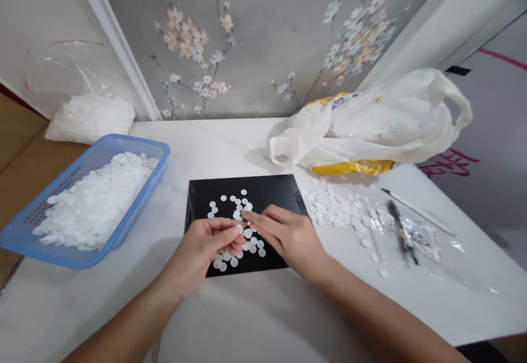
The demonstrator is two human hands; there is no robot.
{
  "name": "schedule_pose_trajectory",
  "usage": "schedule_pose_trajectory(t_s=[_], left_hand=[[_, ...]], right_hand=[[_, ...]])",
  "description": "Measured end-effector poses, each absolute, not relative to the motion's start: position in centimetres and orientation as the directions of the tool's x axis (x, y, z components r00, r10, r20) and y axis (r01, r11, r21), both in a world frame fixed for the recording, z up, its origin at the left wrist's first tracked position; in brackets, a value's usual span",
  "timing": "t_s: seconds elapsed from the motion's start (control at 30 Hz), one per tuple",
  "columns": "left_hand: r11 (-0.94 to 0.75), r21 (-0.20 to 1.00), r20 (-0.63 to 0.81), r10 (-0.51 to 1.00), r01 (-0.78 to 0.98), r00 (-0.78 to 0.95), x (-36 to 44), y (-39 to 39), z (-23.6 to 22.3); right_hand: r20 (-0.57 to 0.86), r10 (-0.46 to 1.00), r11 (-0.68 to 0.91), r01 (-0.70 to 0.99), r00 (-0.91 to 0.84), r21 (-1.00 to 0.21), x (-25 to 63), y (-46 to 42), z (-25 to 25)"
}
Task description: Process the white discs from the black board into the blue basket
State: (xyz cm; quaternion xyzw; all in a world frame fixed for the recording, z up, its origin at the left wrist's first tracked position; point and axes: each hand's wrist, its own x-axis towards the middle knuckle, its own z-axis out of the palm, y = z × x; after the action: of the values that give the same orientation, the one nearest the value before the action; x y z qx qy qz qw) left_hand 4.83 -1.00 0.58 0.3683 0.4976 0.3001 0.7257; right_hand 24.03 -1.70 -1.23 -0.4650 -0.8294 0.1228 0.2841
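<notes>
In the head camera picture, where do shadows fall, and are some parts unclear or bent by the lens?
Head view: lighting is soft and even; faint shadows lie under the left hand and right hand and beside the white plastic bag. The white discs on the black mat look slightly blurred. The wall trim leans, a wide-lens distortion. The clear packets show small glare.

Both forearms bare, converging from lower frame. Left hand palm-up, fingers curled loosely inward. Right hand palm-down, index extended toward left fingertips, nearly touching.
</notes>
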Motion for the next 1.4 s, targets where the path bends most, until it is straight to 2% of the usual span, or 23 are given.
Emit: schedule_pose_trajectory(t_s=[0.13,0.23,0.37,0.43,0.57,0.67,0.73,0.83,0.93,1.0,1.1,1.27,1.4], left_hand=[[0.550,0.832,-0.503,0.806,-0.080,0.311,4.6,-0.8,0.5],[0.511,0.855,-0.466,0.833,-0.090,0.299,4.1,-0.3,0.4],[0.444,0.889,-0.409,0.879,-0.109,0.245,3.1,0.7,0.4],[0.415,0.902,-0.384,0.897,-0.118,0.218,2.5,1.3,0.4],[0.392,0.906,-0.362,0.914,-0.162,0.184,1.4,2.1,0.3],[0.373,0.916,-0.358,0.926,-0.145,0.121,0.7,2.6,0.1],[0.340,0.939,-0.334,0.938,-0.049,0.091,0.5,2.8,0.1],[0.224,0.947,-0.259,0.956,0.229,0.136,0.8,2.7,0.1],[0.037,0.890,-0.155,0.962,0.453,0.225,1.8,2.0,-0.2],[-0.112,0.839,-0.066,0.950,0.533,0.304,2.6,1.4,-0.5],[-0.277,0.750,-0.018,0.899,0.600,0.437,3.6,0.6,-1.3],[-0.382,0.650,0.009,0.868,0.657,0.496,4.7,0.2,-2.4],[-0.421,0.612,0.036,0.861,0.669,0.508,5.3,0.3,-2.8]], right_hand=[[0.330,0.931,0.312,0.805,-0.154,-0.505,25.8,-0.2,-1.3],[0.356,0.934,0.160,0.860,0.027,-0.484,28.0,1.2,-1.4],[0.240,0.964,0.017,0.877,0.113,-0.480,30.4,2.2,-1.5],[0.193,0.976,0.013,0.861,0.099,-0.508,30.9,2.2,-1.6],[0.280,0.959,0.143,0.805,0.030,-0.576,31.0,2.2,-2.0],[0.262,0.963,0.124,0.764,0.061,-0.634,30.8,2.2,-2.2],[0.224,0.973,0.115,0.740,0.048,-0.662,30.5,2.1,-2.2],[0.200,0.977,0.196,0.689,-0.076,-0.698,29.5,1.8,-2.2],[0.084,0.973,0.203,0.615,-0.217,-0.762,27.9,1.3,-2.5],[0.021,0.965,0.178,0.599,-0.260,-0.781,26.9,1.1,-2.8],[0.015,0.958,0.189,0.589,-0.287,-0.786,25.9,0.8,-3.1],[0.060,0.943,0.235,0.532,-0.326,-0.813,25.1,0.3,-2.8],[0.032,0.933,0.236,0.542,-0.358,-0.807,24.6,-0.1,-3.0]])
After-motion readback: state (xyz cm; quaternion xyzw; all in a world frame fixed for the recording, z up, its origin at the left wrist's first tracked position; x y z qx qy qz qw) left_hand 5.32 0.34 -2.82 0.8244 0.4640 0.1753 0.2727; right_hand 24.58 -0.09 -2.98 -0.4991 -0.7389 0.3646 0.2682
